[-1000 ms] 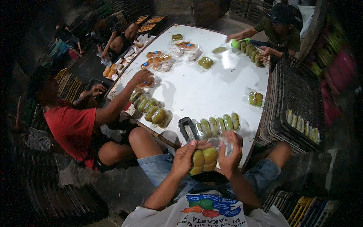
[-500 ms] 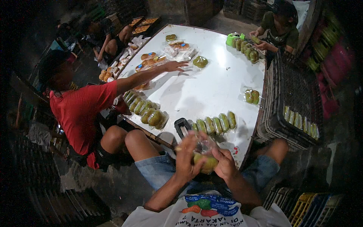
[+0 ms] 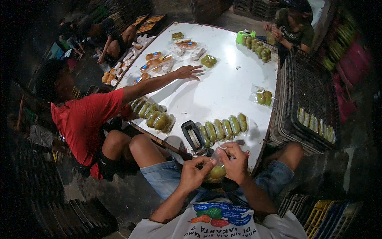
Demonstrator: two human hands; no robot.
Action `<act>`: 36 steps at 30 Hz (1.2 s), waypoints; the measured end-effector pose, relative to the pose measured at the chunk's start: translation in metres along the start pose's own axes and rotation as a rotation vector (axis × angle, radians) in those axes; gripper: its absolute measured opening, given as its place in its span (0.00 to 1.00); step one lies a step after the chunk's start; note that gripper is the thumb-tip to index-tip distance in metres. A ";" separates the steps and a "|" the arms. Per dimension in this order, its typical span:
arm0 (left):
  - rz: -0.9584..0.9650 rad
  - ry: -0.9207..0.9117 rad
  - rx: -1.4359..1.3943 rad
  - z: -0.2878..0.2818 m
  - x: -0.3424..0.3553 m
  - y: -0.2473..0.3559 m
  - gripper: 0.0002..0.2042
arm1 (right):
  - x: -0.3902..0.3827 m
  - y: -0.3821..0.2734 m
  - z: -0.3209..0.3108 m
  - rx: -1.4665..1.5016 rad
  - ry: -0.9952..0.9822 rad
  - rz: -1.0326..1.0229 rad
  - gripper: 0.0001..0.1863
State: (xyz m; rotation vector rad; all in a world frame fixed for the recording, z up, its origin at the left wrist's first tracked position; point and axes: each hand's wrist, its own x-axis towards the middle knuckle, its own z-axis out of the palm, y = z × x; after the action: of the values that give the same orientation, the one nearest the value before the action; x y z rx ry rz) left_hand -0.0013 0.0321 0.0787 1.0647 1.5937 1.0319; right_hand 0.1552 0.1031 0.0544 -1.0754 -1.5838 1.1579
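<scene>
Close to my lap I hold a clear plastic bag of green buns. My left hand pinches the gathered neck of the bag from the left. My right hand is closed on the same neck from the right, its fingers bent. The buns hang below my fingertips and are partly hidden by them. Just beyond stands a black tape dispenser with a roll of tape at the table's near edge. To its right, a row of bagged green buns leans together on the white table.
At the left, a person in red reaches across the table toward a bagged green bun. Bagged brown buns lie at the far left. Black crates are stacked along the right edge. Another person sits at the far right.
My hands have come together at the bag's neck, where they were blurred and further apart. The tape dispenser shows more fully. The co-worker's outstretched hand has moved slightly right.
</scene>
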 end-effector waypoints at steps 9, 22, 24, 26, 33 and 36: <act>0.210 0.042 -0.249 -0.006 0.014 -0.015 0.09 | 0.021 -0.019 -0.022 -0.072 -0.390 -0.310 0.12; 0.384 0.473 -0.117 0.017 0.001 -0.057 0.03 | -0.060 0.064 0.049 0.368 -0.351 0.384 0.37; 0.250 0.503 -0.206 0.020 0.003 -0.063 0.07 | -0.057 0.055 0.048 0.652 -0.395 0.612 0.37; 0.031 0.417 -0.475 0.020 0.002 -0.060 0.12 | -0.054 0.038 0.056 0.655 -0.195 0.554 0.38; -0.415 0.202 -1.086 -0.012 -0.006 -0.057 0.21 | 0.000 0.092 0.077 0.179 -0.071 0.588 0.25; -0.290 0.251 -0.933 -0.015 -0.002 -0.062 0.21 | 0.010 0.143 0.089 -0.016 -0.122 0.489 0.20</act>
State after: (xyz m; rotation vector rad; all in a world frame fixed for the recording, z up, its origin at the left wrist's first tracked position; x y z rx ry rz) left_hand -0.0265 0.0115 0.0237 0.0730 1.1597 1.5077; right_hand 0.0882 0.1213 -0.0995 -1.4783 -1.4623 1.5575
